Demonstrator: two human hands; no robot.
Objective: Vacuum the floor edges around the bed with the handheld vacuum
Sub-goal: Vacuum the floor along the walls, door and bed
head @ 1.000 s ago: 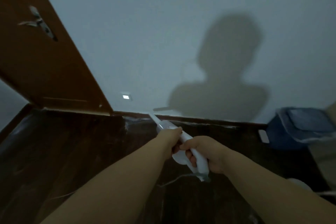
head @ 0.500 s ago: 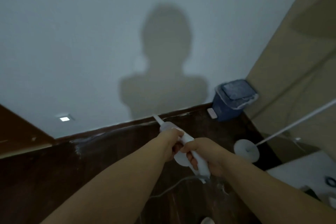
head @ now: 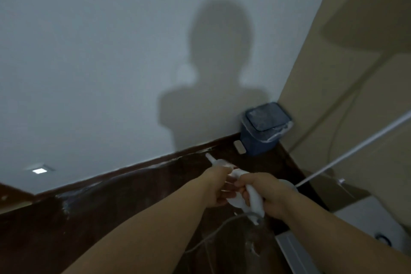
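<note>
A white handheld vacuum (head: 239, 184) is held out in front of me over the dark wooden floor (head: 111, 218). My right hand (head: 264, 195) is shut around its handle. My left hand (head: 216, 187) grips its body just behind the narrow nozzle. The nozzle tip (head: 208, 156) points at the dark skirting board (head: 133, 168) under the white wall. A thin white cord (head: 213, 236) trails down from the handle's lower end. The bed shows only as a pale corner (head: 364, 220) at the lower right.
A blue bin (head: 262, 131) with a plastic liner stands in the corner, a small white block (head: 239, 147) on the floor beside it. A white pole (head: 355, 149) on a round base leans across the right. A beige panel (head: 355, 73) rises on the right.
The view has swung right: the brown door has left the frame and the bin, pole and bed corner have come in. Both hands keep their hold on the vacuum, its nozzle still at the skirting.
</note>
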